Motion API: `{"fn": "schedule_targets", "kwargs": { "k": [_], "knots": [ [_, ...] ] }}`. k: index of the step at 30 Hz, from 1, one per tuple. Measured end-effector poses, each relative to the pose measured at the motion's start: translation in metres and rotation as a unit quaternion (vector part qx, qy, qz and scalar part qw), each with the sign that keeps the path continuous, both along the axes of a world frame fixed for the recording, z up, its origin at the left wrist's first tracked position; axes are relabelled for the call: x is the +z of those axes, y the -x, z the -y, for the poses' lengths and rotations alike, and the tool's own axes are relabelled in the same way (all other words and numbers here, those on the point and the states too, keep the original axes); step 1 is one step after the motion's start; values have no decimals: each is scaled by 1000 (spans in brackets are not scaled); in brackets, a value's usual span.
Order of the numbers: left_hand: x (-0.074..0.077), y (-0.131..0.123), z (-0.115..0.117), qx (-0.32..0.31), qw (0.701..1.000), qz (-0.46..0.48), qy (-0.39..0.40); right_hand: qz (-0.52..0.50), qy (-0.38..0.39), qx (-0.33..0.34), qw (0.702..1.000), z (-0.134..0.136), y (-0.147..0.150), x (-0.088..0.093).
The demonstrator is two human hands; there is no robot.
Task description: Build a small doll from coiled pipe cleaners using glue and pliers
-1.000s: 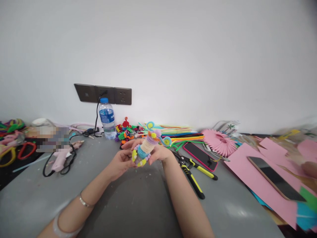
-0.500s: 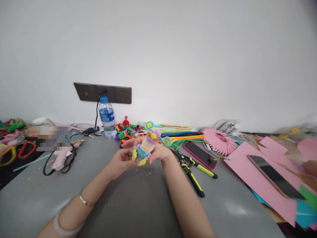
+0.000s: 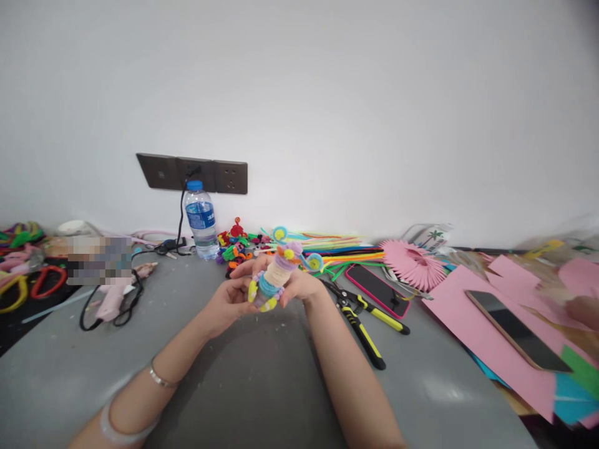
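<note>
Both my hands hold a small pipe-cleaner figure (image 3: 277,274) above the grey table (image 3: 262,386). The figure has a cream wound body, a blue band, yellow loops, purple beads and curled blue-and-yellow antennae. My left hand (image 3: 229,303) grips its lower end from the left, fingers closed. My right hand (image 3: 299,285) cups it from the right and behind, fingers curled round it.
Yellow-and-black pliers (image 3: 362,321) lie just right of my right wrist. A pink-cased phone (image 3: 377,290), pink paper fan (image 3: 414,262), pink sheets (image 3: 472,324) with a second phone (image 3: 517,338), loose pipe cleaners (image 3: 337,248), a water bottle (image 3: 200,221) and a pink glue gun (image 3: 112,298) surround my hands. Another person's hand (image 3: 584,310) shows at the right edge.
The figure and both hands stay almost still; the view has shifted slightly, and the figure is tilted a touch more to the left.
</note>
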State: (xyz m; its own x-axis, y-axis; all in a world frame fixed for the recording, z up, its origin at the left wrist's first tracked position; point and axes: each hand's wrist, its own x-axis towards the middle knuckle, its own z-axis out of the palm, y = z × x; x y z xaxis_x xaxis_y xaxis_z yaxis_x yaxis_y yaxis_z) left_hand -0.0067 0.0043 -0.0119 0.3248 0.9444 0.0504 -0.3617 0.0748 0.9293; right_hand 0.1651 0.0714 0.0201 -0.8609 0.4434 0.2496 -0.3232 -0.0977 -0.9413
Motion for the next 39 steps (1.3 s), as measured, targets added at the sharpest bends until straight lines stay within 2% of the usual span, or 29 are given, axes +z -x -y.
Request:
{"fn": "schedule_targets", "kwargs": {
  "k": [7,17,23,30,34,39],
  "knots": [
    [-3,3,-1,-35,999,14,-12,-49,16,49,997,-7,4,-12],
    [2,-1,1,-29,998,53,-18,-35,4,52,998,-4,2,-3],
    [1,-4,2,-46,993,107,1,-55,35,25,998,-4,4,-10],
    [1,-3,1,-42,994,103,1,-71,79,2,994,-5,9,-25],
    [3,-4,2,-40,994,100,5,-59,98,-27,993,-4,10,-25],
    [5,-6,3,-46,994,95,5,-62,94,-33,993,-2,11,-20]
  ]
}}
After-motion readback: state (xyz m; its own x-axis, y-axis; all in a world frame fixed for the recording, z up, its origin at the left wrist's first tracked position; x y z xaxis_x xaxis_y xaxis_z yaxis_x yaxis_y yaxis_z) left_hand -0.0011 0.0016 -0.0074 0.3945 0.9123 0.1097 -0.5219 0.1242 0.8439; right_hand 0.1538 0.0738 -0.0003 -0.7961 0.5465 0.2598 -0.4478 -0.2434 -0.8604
